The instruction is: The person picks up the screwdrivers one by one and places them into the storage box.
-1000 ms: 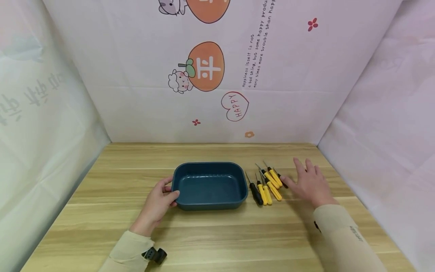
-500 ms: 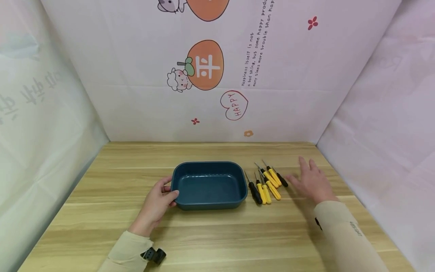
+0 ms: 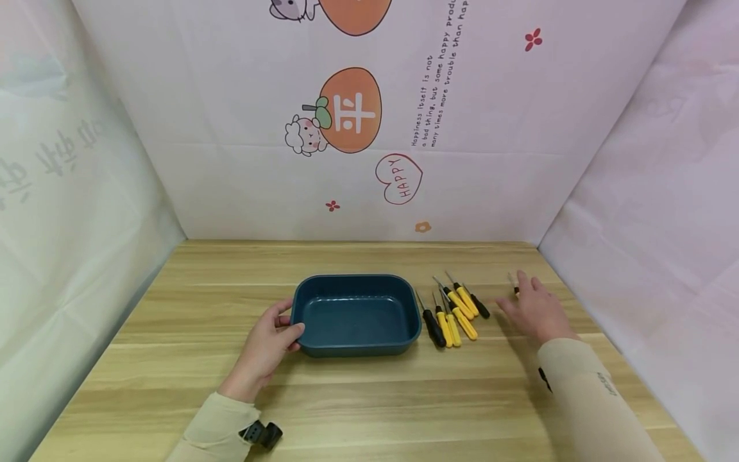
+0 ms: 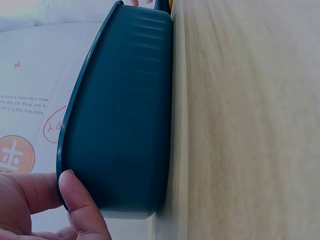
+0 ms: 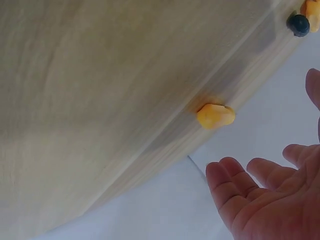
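On table [image 3: 369,401] between tray [image 3: 355,321] and loose right fingers [image 5: 229,192], screwdrivers [image 3: 460,317], left fingers [image 3: 278,309] gripping tray

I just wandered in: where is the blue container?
In the head view, the blue container sits on the table, just left of the clustered screwdrivers, its left end gripped by the left hand.

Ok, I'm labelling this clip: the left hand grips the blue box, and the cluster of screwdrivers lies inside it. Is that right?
Not quite: the head view shows the cluster of screwdrivers lying on the table to the right of the blue box. The left hand does grip it.
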The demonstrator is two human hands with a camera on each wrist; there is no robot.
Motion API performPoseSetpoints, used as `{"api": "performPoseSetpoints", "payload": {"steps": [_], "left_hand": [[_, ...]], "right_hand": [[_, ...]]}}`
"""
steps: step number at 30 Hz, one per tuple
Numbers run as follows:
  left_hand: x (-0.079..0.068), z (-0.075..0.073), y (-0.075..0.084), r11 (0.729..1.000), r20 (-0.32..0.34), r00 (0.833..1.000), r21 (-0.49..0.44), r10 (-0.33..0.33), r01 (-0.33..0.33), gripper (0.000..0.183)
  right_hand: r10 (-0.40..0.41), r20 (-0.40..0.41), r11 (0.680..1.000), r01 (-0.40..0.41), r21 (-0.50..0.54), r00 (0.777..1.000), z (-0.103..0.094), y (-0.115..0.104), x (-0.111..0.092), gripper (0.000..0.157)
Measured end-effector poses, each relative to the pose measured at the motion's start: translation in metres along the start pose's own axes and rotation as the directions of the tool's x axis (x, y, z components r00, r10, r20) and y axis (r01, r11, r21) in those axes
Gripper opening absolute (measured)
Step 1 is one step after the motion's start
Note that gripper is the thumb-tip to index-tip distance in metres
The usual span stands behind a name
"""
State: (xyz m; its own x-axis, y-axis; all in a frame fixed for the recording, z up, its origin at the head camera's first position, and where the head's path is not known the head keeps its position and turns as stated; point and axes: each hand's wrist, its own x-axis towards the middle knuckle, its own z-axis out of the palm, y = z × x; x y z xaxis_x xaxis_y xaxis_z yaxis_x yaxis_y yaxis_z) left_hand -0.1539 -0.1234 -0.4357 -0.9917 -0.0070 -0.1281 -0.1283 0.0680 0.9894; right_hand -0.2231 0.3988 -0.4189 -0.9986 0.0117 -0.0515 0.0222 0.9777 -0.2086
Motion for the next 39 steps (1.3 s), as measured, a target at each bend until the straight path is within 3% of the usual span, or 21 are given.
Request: {"api": "performPoseSetpoints", "payload": {"steps": [17, 30, 39], "left_hand": [[0.000, 0.001, 0.000, 1.000, -0.007, 1.000, -0.007, -0.003, 0.003, 0.059], [-0.002, 0.003, 0.000, 1.000, 0.001, 1.000, 0.000, 0.001, -0.001, 0.058], [-0.002, 0.004, 0.001, 1.000, 0.003, 1.000, -0.006, 0.002, -0.002, 0.057]], "right_hand": [[0.042, 0.022, 0.999, -0.042, -0.016, 0.999, 0.005, 0.016, 0.008, 0.084], [0.006, -0.017, 1.000, -0.007, -0.028, 1.000, 0.007, 0.023, 0.012, 0.065], [0.030, 0.026, 0.999, -0.030, -0.024, 0.999, 0.004, 0.024, 0.013, 0.054]]}}
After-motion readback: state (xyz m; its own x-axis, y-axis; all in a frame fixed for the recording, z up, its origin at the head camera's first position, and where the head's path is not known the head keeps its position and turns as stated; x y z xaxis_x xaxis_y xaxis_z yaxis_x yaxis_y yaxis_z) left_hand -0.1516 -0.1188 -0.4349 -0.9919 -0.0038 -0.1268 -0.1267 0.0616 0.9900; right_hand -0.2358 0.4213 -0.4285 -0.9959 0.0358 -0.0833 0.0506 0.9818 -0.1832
